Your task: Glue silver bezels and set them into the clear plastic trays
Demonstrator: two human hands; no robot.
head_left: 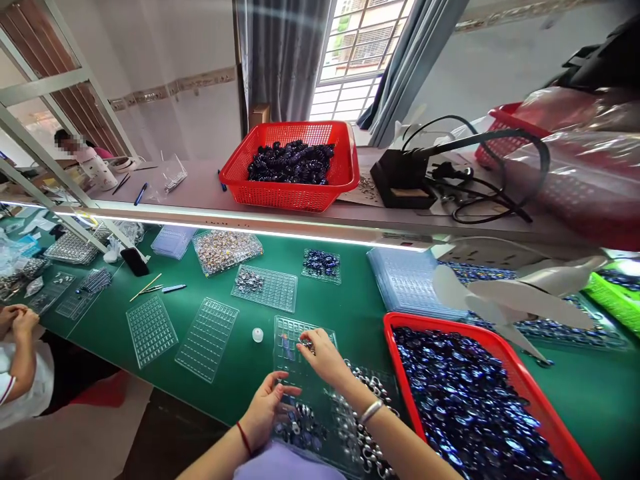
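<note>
My right hand point(325, 357) reaches forward over a clear gridded plastic tray point(290, 333) on the green table, its fingertips pinched together on something too small to name. My left hand point(267, 408), with a red cord on the wrist, rests at the tray's near edge, fingers curled around small dark and silver parts point(300, 427). A pile of silver ring-shaped parts point(360, 427) lies under my right forearm. A red basket point(540, 407) full of shiny dark blue pieces stands just to the right of my right arm.
Several empty clear grid trays point(205, 337) lie to the left. Another red basket point(295, 167) and a soldering station point(405, 177) sit on the shelf. A white fan point(510, 300) stands right. A co-worker's hands point(17, 320) show at far left.
</note>
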